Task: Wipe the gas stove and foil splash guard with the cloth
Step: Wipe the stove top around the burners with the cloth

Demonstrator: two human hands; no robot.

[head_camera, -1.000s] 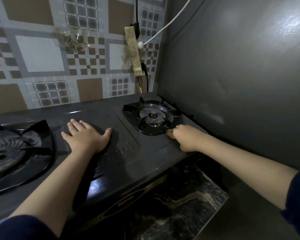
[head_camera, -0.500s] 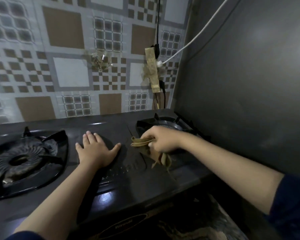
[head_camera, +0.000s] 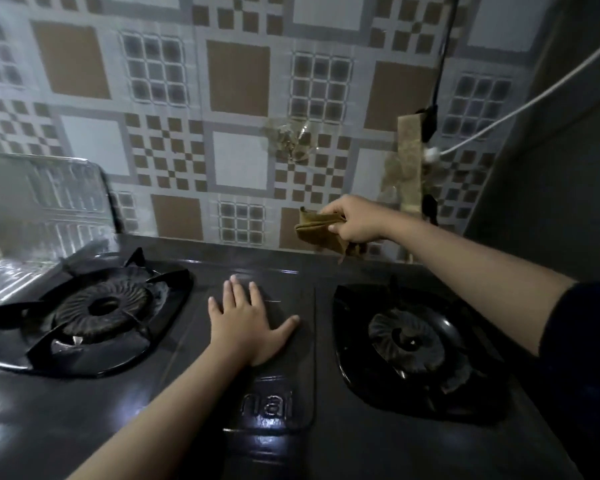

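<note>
Over stove rear, R hand grip clamped on cloth; L hand flat, fingers apart.

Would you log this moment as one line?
left hand flat on stove | right hand holds cloth near patterned wall

Right hand grips cloth; left hand flat on stove.

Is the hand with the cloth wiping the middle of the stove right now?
No, the right hand holds the cloth up by the tiled wall, above the stove's back edge.
</note>
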